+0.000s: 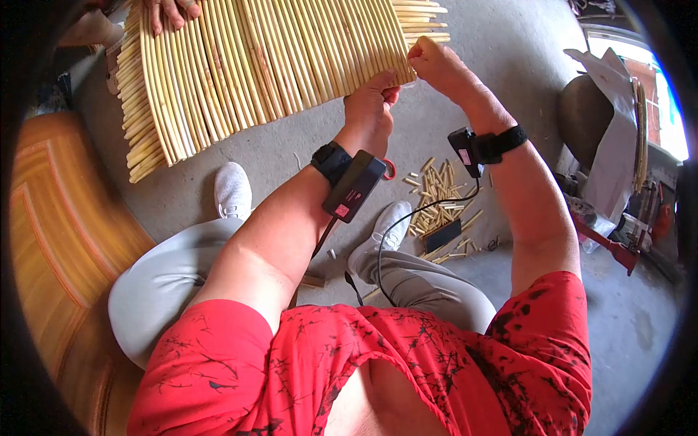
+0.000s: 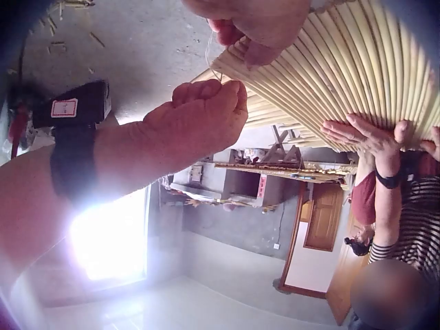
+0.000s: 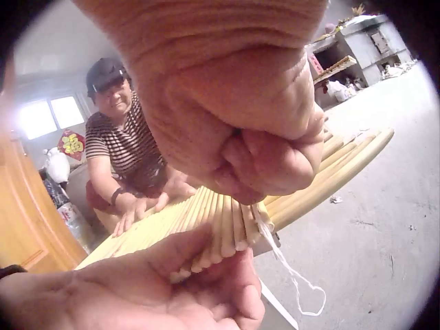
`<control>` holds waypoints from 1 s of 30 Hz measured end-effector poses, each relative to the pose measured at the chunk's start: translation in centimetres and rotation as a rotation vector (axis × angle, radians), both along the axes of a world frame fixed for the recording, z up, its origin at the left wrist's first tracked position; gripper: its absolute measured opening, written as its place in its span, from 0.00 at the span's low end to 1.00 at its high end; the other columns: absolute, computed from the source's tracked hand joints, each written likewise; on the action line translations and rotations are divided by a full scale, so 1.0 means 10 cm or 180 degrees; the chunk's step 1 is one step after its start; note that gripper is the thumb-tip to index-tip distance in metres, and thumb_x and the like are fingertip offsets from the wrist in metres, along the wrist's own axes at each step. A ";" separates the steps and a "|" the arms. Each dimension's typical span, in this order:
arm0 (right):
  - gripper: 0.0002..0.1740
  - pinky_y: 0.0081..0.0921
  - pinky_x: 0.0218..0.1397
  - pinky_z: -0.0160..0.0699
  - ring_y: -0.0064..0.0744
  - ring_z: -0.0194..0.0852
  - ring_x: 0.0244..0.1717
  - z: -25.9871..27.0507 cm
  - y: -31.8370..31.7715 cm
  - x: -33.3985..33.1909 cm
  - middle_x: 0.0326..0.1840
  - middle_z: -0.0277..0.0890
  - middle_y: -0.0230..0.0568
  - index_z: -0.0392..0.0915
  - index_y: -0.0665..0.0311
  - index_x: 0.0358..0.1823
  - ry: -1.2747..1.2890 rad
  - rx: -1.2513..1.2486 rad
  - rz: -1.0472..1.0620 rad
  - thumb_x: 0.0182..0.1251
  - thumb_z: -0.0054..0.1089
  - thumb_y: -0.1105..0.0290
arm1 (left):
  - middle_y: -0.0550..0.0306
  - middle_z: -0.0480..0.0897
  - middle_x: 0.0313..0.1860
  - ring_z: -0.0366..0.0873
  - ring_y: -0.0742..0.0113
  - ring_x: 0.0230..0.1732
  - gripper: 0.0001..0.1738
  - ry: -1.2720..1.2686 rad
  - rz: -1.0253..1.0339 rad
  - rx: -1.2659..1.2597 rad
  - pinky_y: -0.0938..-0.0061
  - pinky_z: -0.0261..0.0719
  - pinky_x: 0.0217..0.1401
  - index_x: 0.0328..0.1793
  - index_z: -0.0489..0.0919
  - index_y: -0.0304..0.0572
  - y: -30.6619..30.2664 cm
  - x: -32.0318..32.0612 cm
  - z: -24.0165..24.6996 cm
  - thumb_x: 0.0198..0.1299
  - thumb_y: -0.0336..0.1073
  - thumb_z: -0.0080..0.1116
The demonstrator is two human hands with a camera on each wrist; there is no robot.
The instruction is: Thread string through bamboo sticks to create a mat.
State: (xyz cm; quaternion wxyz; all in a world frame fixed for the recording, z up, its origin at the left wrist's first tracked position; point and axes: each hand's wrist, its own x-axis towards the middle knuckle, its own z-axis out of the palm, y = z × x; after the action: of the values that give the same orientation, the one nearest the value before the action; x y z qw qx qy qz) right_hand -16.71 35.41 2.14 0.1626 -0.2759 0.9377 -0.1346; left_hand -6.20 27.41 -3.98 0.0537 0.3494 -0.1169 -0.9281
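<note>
A mat of pale round stalks point(image 1: 269, 51) stretches away across the upper part of the head view. At its near right corner, my left hand point(image 1: 369, 112) grips the edge, thumb on top and fingers curled underneath. My right hand point(image 1: 441, 71) is just beyond that corner with its fingers curled tightly. White string point(image 3: 297, 283) comes out beside the stalk ends at the right fingers and hangs in a loose loop. A thin stretch of it shows between both hands in the left wrist view. The right fingertips pinching the string are partly hidden.
Another person's hand point(image 1: 171, 11) lies flat on the mat's far side. Cut stalk pieces point(image 1: 436, 196) are scattered on the concrete floor around a dark flat block point(image 1: 442, 236). A wooden panel point(image 1: 62, 247) stands at the left, and a rounded vessel point(image 1: 582, 120) at the right.
</note>
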 end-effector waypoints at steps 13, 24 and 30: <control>0.12 0.44 0.32 0.75 0.55 0.76 0.31 -0.10 0.01 -0.04 0.30 0.75 0.61 0.70 0.71 0.33 0.0363 0.0258 0.0571 0.58 0.46 0.68 | 0.57 0.74 0.37 0.71 0.67 0.38 0.14 0.0163 0.0019 0.0017 0.75 0.69 0.44 0.45 0.71 0.37 0.02 0.00 -0.09 0.53 0.27 0.58; 0.11 0.32 0.17 0.74 0.43 0.75 0.18 -0.18 0.00 0.24 0.19 0.68 0.47 0.65 0.76 0.34 0.1568 0.0203 0.0734 0.54 0.47 0.73 | 0.61 0.74 0.32 0.71 0.72 0.35 0.07 0.0279 -0.0248 -0.0548 0.81 0.69 0.42 0.37 0.75 0.38 0.09 -0.04 -0.29 0.52 0.29 0.58; 0.15 0.33 0.24 0.74 0.41 0.73 0.18 0.01 0.13 0.19 0.18 0.74 0.47 0.71 0.66 0.32 -0.0315 -0.1200 -0.0632 0.62 0.50 0.60 | 0.63 0.76 0.28 0.73 0.72 0.29 0.11 0.0178 -0.0272 -0.0081 0.78 0.69 0.33 0.37 0.75 0.42 -0.06 0.02 -0.07 0.48 0.30 0.64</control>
State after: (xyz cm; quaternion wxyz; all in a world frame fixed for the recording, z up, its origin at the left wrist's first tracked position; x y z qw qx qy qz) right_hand -14.76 36.67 2.24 0.1399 -0.2007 0.9094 -0.3363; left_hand -5.98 26.84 -4.67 0.0218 0.3172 -0.1420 -0.9374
